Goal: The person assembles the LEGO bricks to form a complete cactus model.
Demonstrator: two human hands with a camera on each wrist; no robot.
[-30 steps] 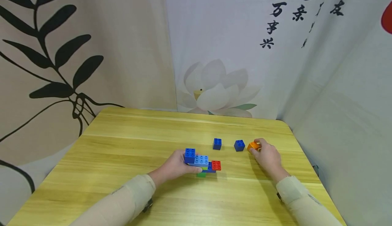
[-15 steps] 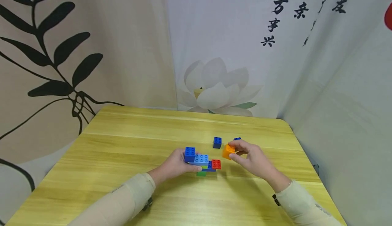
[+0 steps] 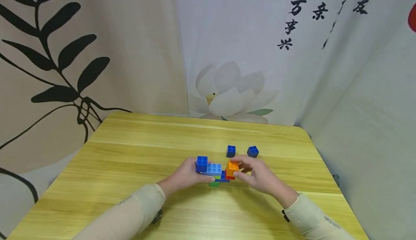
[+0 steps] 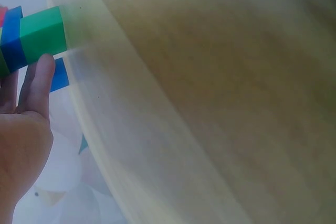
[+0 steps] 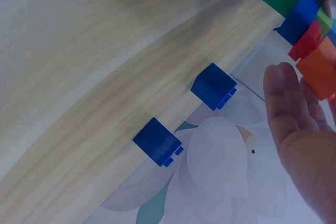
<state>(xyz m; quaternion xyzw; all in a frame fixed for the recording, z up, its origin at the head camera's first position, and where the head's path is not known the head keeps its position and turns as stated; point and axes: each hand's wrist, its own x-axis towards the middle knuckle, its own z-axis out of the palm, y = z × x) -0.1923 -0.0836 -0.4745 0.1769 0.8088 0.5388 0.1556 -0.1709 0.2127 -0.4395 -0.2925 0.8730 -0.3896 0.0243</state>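
In the head view my left hand (image 3: pixel 186 175) grips a built stack of toy bricks from its left side, thumb in front. The stack shows a dark blue brick (image 3: pixel 202 164), a light blue brick (image 3: pixel 214 169), a green brick (image 4: pixel 43 33) at the bottom and a red brick (image 5: pixel 305 41) at its right end. My right hand (image 3: pixel 256 173) pinches an orange brick (image 3: pixel 232 168) between thumb and fingers. That orange brick sits over the red one and hides most of it from above; whether they are pressed together I cannot tell.
Behind the hands, two loose dark blue bricks, one (image 3: pixel 231 151) nearer the middle and one (image 3: pixel 252 151) to its right, stand on the wooden table (image 3: pixel 156 135). A printed curtain (image 3: pixel 234 52) hangs behind the table's far edge.
My right hand has lifted the orange brick from beside the right blue brick and carried it left onto the stack's red end. The right blue brick has turned slightly. My left hand stays still.
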